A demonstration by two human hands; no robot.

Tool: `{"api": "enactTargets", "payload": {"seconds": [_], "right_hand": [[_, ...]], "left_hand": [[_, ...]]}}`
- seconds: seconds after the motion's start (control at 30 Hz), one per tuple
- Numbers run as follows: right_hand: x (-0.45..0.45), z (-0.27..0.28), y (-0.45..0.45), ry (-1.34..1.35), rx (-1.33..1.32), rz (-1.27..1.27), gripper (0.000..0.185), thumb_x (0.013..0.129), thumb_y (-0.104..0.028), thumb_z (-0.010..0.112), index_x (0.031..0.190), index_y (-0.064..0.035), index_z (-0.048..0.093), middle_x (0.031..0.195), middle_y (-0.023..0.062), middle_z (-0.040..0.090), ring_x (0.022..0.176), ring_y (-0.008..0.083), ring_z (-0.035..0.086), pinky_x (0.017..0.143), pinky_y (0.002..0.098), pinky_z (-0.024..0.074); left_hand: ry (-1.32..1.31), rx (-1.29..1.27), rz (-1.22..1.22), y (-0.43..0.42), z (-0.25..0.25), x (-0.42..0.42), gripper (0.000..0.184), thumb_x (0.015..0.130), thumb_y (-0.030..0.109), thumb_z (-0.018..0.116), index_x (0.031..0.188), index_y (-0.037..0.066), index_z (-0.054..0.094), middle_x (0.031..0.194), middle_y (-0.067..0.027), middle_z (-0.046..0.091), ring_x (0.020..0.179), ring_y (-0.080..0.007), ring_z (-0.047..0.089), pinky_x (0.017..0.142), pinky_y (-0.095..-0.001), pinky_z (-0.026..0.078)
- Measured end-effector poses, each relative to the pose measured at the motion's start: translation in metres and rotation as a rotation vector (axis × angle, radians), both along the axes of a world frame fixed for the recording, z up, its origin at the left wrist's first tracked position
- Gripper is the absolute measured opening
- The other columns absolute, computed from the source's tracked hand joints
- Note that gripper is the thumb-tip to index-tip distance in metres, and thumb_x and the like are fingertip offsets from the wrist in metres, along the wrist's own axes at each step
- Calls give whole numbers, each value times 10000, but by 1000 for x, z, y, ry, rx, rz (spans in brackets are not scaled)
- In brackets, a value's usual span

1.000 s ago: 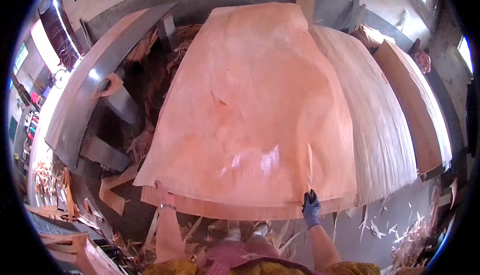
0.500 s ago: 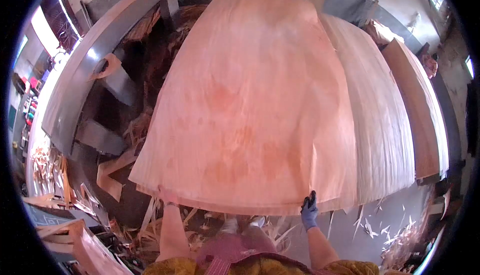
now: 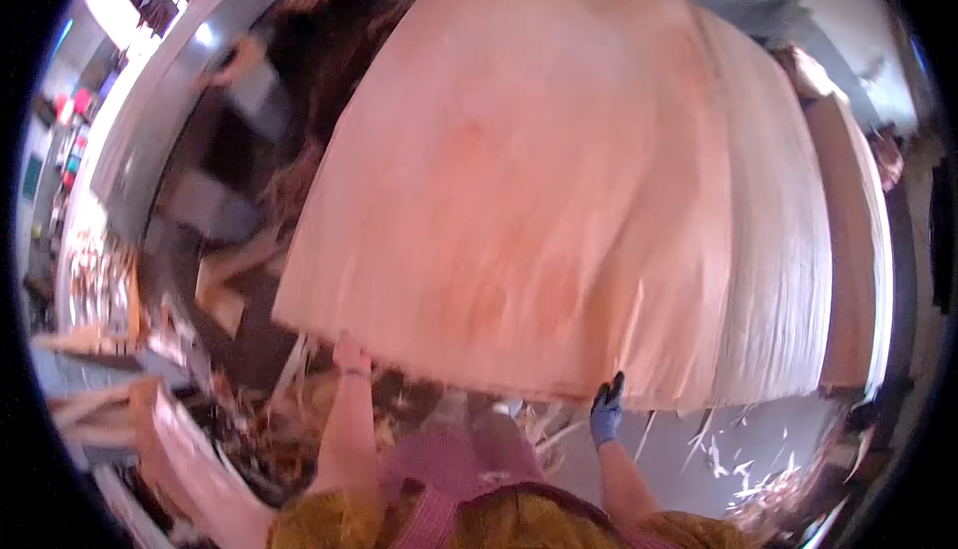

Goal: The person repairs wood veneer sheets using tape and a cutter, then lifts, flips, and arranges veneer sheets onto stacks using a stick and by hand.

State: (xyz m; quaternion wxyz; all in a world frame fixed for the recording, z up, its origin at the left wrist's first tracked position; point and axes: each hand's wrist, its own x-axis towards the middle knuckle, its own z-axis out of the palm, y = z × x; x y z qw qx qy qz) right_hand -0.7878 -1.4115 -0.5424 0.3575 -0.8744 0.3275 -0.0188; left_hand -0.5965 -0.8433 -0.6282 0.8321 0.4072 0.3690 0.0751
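Note:
A large, thin sheet of pinkish wood veneer (image 3: 499, 200) fills the middle of the view, with a raised fold near its right side. Along its near edge, my bare left hand (image 3: 351, 353) grips close to the left corner; its fingertips are partly hidden. Farther right on that same edge, my right hand (image 3: 607, 413), in a blue-grey glove with dark fingertips, pinches the veneer just below the fold. Whether more sheets lie in the grip cannot be made out.
Paler veneer (image 3: 776, 220) lies to the right, beside a brown stack (image 3: 846, 250). Wood shavings (image 3: 768, 489) litter the floor. A long curved-looking surface (image 3: 150, 140) runs along the left, and wood pieces (image 3: 180, 449) stand at lower left.
The camera view has tilted and blurred, cutting off the sheet's far edge. Both hands still hold the near edge, which sits higher in view, most clearly at my left hand.

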Motion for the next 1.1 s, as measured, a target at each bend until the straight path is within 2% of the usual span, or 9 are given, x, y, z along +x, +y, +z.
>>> {"api": "enactTargets", "payload": {"seconds": [0.03,0.1,0.13,0.2,0.3,0.4,0.57,0.93,1.1], "right_hand": [[-11,-17,-9,-21,0,8,557,1015,-230,432,1507,-67,226,1541,152,289,1392,257,341,1071,341,367],[-15,-47,-14,-71,25,42,569,1013,-204,431,1516,-77,199,1559,137,250,1398,257,321,1066,341,375],[-14,-41,-6,-109,193,-36,568,1012,-194,435,1516,-74,201,1558,130,254,1399,240,309,1084,327,334],[-2,-25,6,-192,507,-241,567,1011,-173,442,1516,-68,206,1556,118,260,1401,207,286,1119,301,253],[1,-24,7,-85,260,-123,561,1012,-147,435,1522,-97,206,1543,103,288,1364,196,333,1084,289,302],[-8,-31,12,-151,272,-112,569,1007,-135,443,1525,-121,210,1534,79,309,1330,193,374,1023,281,370],[-8,-36,14,-17,260,-104,595,1002,-119,440,1531,-98,168,1546,102,276,1359,212,354,1078,304,328],[-12,-12,38,33,283,-145,554,1013,-131,431,1521,-91,215,1520,115,334,1344,207,385,1037,322,393],[-17,-17,38,-18,289,-128,545,1013,-139,435,1517,-94,233,1521,116,336,1337,206,395,1039,326,387]], "left_hand": [[-154,57,-203,-11,23,-8,298,974,284,504,1180,78,568,1029,-57,641,895,-172,601,663,-357,511],[244,117,-9,-29,51,-6,179,943,273,546,1014,109,556,798,-24,551,670,-161,528,529,-336,439],[432,118,95,-38,66,-5,144,928,267,567,931,124,550,683,-7,506,558,-156,491,463,-326,403],[392,56,136,-46,70,-4,123,897,219,605,938,122,542,720,-17,537,605,-152,522,499,-302,428],[492,129,151,-37,50,2,149,880,164,624,978,91,539,787,-32,584,648,-159,565,530,-313,465],[425,51,165,-30,42,-2,191,878,124,612,1032,44,534,899,-67,621,749,-193,622,615,-347,526],[481,113,271,-40,44,12,241,885,80,581,1100,-11,519,1046,-124,620,911,-267,652,748,-409,567],[378,73,318,-39,45,11,300,903,82,539,1176,-37,508,1079,-175,608,923,-317,655,773,-461,576],[425,104,205,-17,2,1,325,918,123,497,1216,-9,497,1140,-145,598,993,-298,631,832,-462,551]]}}
